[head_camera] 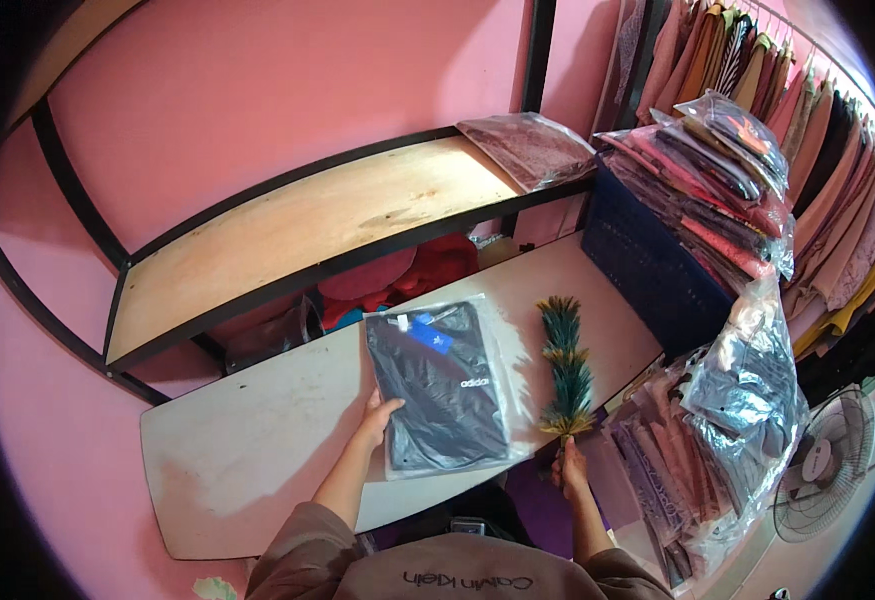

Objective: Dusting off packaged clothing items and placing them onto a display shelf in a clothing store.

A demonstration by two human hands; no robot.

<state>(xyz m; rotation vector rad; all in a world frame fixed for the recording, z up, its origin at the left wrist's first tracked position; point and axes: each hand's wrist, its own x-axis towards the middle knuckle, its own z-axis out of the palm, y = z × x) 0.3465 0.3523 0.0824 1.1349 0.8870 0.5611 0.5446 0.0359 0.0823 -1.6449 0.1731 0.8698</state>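
My left hand (382, 417) grips the left edge of a clear plastic bag holding a folded dark Adidas garment (445, 405). A blue tag (431, 337) shows near the garment's collar. The package is over the pale tabletop (257, 442); whether it rests flat or is slightly raised I cannot tell. To the right, my right hand (571, 469) is closed around the handle of a duster (566, 367) with green and yellow tufts. The duster points away from me, apart from the package.
Behind the table stands a black-framed wooden shelf (317, 225) with a bagged garment (531, 150) at its right end. A dark blue crate (647, 255) overflows with bagged clothes. More bagged clothes (737, 405), a standing fan (820, 465) and a clothes rail with hanging garments (827, 150) are at right.
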